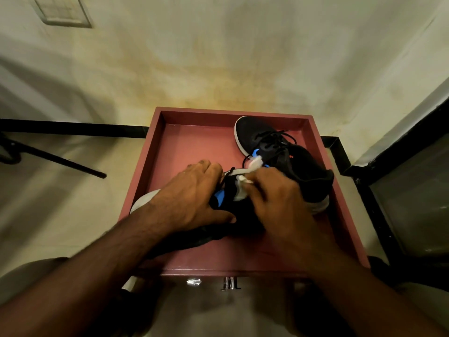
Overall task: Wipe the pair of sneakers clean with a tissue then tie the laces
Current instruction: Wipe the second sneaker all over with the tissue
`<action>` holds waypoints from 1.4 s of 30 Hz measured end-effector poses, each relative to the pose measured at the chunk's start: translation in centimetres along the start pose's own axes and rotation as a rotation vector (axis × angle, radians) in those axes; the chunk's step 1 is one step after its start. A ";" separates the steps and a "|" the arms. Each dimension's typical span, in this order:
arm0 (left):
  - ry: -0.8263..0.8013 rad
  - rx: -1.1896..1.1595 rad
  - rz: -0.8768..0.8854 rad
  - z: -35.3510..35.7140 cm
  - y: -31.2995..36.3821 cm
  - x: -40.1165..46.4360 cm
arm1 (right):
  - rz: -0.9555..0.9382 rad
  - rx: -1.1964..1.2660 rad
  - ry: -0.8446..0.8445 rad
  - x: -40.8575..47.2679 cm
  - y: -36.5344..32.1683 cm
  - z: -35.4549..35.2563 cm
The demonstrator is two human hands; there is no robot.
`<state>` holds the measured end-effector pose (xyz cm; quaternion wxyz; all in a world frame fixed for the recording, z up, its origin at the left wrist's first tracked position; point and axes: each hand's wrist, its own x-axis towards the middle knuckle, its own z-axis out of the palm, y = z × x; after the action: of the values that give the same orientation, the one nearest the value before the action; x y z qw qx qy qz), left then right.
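Note:
Two black sneakers with white soles and blue accents lie in a pink tray (184, 139). The far sneaker (279, 152) rests at the back right, its black laces loose. The near sneaker (233, 210) lies under both hands, mostly hidden. My left hand (192, 198) grips the near sneaker from the left, thumb along its side. My right hand (279, 198) holds a crumpled white tissue (243, 188) and presses it on the near sneaker's upper. Part of the tissue sticks out by the far sneaker's blue tab.
The tray has raised walls and sits low against a stained cream wall (218, 57). A metal knob (229, 283) shows at its front. A black rod (60, 159) lies on the floor at left. Dark frames (379, 190) stand close on the right.

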<state>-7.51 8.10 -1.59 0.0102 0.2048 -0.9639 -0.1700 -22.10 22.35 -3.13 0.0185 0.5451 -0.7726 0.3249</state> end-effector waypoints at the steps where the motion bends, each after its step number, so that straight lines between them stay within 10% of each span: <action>1: 0.021 -0.019 0.014 0.0 0.0 -0.1 | -0.118 0.008 -0.005 0.2 -0.9 0.7; 4: 0.033 -0.048 0.009 0.1 -0.1 -0.3 | -0.240 -0.013 -0.099 0.4 -1.9 1.3; 11: -0.026 -0.016 -0.051 -0.4 0.0 -0.2 | 0.331 -0.345 -0.436 0.5 0.8 -4.1; 15: -0.011 0.008 -0.049 -0.1 0.4 -0.3 | 0.315 -0.158 -0.230 -0.6 1.3 -3.1; 21: 0.044 -0.054 -0.038 -0.2 0.3 -0.4 | -0.189 0.009 -0.098 0.5 -2.0 0.7; 28: -0.022 -0.024 -0.070 -0.7 0.4 -0.5 | 0.345 -0.394 -0.421 0.4 0.9 -3.0; 33: -0.015 0.023 -0.057 -0.5 0.7 -0.2 | 0.290 -0.044 -0.191 -0.8 1.8 -2.2; 38: 0.000 -0.013 -0.064 -0.5 0.7 -0.4 | -0.202 0.006 -0.086 0.9 -0.7 0.7; 42: -0.010 -0.020 -0.097 -1.0 0.6 -0.5 | 0.042 -0.314 -0.257 0.8 -0.1 -0.5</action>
<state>-7.24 8.47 -0.45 -0.0007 0.2505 -0.9511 -0.1808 -22.47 21.92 -2.34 -0.0021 0.5564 -0.8209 0.1287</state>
